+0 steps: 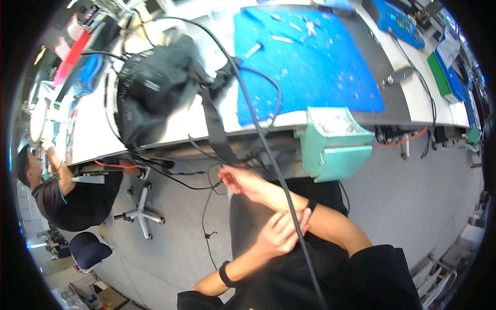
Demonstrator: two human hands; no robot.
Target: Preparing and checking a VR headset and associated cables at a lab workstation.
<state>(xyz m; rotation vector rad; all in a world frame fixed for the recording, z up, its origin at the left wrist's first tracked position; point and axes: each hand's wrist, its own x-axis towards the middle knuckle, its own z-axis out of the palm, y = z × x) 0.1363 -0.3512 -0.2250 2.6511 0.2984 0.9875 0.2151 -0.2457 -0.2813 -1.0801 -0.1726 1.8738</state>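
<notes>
My left hand (279,233) reaches across my body and lies closed against my right forearm. Its fingertips pinch at a black wristband (312,205) on the right wrist; the exact grip is partly hidden. My right hand (240,181), palm turned up and fingers loosely bent, holds nothing that shows. It hovers just below the table's front edge, near a hanging black strap (217,126). A second black band (226,275) circles my left wrist. A dark cable (258,129) runs down in front of both arms.
On the white table (175,121) are a black mesh bag (155,82), a blue cloth (310,67) with small parts, and a blue device (398,23). A teal bin (336,150) hangs at the front edge. A person (72,196) works at left, near a wheeled chair base (142,209).
</notes>
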